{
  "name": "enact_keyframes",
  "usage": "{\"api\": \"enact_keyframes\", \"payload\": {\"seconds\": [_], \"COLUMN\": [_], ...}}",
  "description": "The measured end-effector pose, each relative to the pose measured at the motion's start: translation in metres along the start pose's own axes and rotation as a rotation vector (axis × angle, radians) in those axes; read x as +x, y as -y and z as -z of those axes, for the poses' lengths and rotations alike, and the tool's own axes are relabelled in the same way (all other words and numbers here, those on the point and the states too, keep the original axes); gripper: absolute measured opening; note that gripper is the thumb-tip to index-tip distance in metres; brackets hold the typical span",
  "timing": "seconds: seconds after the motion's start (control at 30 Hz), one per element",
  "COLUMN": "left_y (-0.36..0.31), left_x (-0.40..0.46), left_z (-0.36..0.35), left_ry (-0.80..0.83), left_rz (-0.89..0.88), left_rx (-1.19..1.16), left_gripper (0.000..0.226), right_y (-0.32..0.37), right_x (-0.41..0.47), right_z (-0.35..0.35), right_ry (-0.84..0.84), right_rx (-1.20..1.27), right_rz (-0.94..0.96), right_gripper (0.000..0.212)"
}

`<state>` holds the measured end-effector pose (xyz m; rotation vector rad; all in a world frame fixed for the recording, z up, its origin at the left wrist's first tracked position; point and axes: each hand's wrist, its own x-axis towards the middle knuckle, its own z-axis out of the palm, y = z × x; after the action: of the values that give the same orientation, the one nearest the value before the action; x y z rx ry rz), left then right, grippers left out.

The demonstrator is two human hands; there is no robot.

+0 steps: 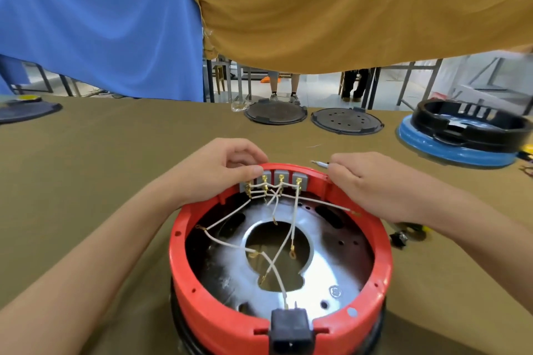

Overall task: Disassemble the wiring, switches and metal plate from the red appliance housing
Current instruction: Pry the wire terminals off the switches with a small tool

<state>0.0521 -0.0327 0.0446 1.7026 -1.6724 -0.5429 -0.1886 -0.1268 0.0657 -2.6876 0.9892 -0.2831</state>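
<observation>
The round red appliance housing (199, 294) lies open side up in front of me. Inside it sits a shiny metal plate (326, 268) with a large centre hole. White wires (227, 219) with brass terminals run from a row of grey switches (281, 179) on the far rim across the plate. My left hand (219, 167) grips the far rim at the leftmost switch, thumb on the switch block. My right hand (372, 181) rests curled on the far right rim and holds a thin metal tool (320, 164) whose tip points left. A black power socket (290, 328) sits in the near rim.
The table is covered in olive cloth (101, 153). Two dark round lids (275, 114) (347, 121) lie at the far edge. A blue base with a black ring (461, 130) stands at the far right. Small black and yellow items (409, 235) lie under my right forearm. Blue and ochre curtains hang behind.
</observation>
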Motion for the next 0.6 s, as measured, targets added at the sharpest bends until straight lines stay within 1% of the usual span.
{"api": "enact_keyframes", "payload": {"seconds": [0.1, 0.17, 0.23, 0.3, 0.37, 0.43, 0.5, 0.6], "left_y": [0.002, 0.001, -0.001, -0.002, -0.003, -0.005, -0.006, -0.011], "left_x": [-0.001, -0.002, -0.002, -0.003, -0.003, -0.004, -0.005, -0.006], "left_z": [0.003, 0.002, 0.0, 0.0, 0.001, 0.002, 0.002, 0.002], "left_ry": [0.049, 0.1, 0.112, 0.111, 0.122, 0.146, 0.17, 0.167], "left_rz": [0.004, 0.004, -0.013, -0.022, -0.03, -0.033, -0.034, -0.09], "left_rx": [-0.006, 0.028, 0.05, 0.054, 0.064, 0.069, 0.088, 0.147], "left_gripper": [0.02, 0.02, 0.022, 0.023, 0.025, 0.025, 0.025, 0.026], "right_y": [-0.004, -0.005, -0.007, -0.007, -0.004, -0.004, -0.004, -0.002], "right_x": [0.004, 0.005, 0.006, 0.005, 0.004, 0.004, 0.006, 0.007], "right_z": [0.004, 0.006, 0.004, 0.002, 0.002, 0.001, -0.001, -0.003], "right_ry": [-0.085, -0.107, -0.163, -0.207, -0.182, -0.156, -0.151, -0.158], "right_rx": [0.028, 0.107, 0.241, 0.387, 0.572, 0.689, 0.671, 0.552], "right_rz": [0.097, 0.158, 0.188, 0.194, 0.152, 0.094, 0.085, 0.122], "right_gripper": [0.032, 0.017, 0.003, 0.005, 0.005, 0.01, 0.012, 0.012]}}
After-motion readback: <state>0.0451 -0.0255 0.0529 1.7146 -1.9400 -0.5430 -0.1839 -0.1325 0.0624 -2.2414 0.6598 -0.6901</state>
